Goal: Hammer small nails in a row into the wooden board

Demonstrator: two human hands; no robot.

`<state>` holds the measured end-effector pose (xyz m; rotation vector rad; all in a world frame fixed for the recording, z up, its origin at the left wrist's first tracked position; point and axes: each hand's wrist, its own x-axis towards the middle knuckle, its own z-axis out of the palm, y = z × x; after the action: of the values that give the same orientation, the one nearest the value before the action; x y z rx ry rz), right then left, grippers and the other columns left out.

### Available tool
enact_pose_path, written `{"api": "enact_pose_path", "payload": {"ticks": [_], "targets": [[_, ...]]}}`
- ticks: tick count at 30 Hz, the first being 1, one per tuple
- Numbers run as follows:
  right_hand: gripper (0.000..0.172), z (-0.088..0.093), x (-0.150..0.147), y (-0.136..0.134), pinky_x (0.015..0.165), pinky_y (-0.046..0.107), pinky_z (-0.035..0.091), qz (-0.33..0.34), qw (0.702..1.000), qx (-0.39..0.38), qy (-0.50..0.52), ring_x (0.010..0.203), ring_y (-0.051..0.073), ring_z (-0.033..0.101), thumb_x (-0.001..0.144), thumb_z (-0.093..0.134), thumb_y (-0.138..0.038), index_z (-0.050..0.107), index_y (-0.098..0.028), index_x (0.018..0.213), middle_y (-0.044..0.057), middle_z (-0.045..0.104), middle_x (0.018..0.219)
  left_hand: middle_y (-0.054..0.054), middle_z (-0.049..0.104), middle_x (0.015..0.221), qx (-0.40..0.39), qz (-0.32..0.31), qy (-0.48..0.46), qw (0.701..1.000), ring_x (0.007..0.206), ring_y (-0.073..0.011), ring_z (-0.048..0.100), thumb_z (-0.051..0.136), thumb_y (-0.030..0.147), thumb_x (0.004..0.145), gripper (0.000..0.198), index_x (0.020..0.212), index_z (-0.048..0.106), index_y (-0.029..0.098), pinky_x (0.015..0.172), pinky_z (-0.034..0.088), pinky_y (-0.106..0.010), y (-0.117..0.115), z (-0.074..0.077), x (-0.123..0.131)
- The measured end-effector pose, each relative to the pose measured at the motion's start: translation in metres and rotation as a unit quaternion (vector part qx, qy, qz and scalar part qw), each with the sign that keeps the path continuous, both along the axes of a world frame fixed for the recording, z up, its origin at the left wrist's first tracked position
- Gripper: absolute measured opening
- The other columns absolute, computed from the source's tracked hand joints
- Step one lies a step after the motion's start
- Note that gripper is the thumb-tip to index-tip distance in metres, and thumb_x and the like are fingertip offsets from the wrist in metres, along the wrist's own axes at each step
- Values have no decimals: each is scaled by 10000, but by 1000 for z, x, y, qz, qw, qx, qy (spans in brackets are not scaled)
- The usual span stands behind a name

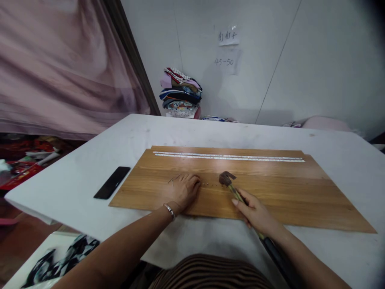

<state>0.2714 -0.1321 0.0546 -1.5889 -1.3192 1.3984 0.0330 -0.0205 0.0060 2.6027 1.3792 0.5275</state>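
A claw hammer (236, 192) with a rusty head and a long handle, dark at its lower end, is in my right hand (255, 212). Its head is over the middle of a wooden board (285, 184), to the right of my left hand (185, 190). That hand rests low on the board, fingers bent and close together; whatever they may pinch is hidden. Several tiny nails (207, 184) stand in a short row between the hand and the hammer head. A few loose nails (172, 182) lie by the left hand's knuckles.
Two white measuring strips (228, 157) run along the board's far side. A black phone (112, 182) lies left of the board on the white table (90, 160). Folded clothes (181, 94) are stacked beyond the table by the wall. A pink curtain (66, 64) hangs at left.
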Motion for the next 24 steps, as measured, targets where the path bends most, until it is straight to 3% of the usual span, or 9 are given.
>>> {"api": "enact_pose_path", "payload": {"ticks": [7, 24], "targets": [[506, -7, 2, 2, 318, 192, 329, 6, 1000, 5, 18, 352, 84, 352, 862, 486, -402, 474, -160, 1306, -98, 342, 521, -33, 643, 1007, -4, 4, 1, 1000, 966, -173, 554, 445, 268, 909, 170, 910, 607, 216, 875, 398, -347, 0, 2, 1], [495, 1, 2, 0, 328, 199, 342, 14, 1000, 5, 3, 346, 87, 364, 867, 475, -404, 475, -172, 1304, -101, 334, 518, -35, 638, 995, -7, 1, 3, 1000, 949, -181, 553, 444, 284, 912, 176, 917, 606, 214, 864, 400, -352, 2, -1, 1]]}}
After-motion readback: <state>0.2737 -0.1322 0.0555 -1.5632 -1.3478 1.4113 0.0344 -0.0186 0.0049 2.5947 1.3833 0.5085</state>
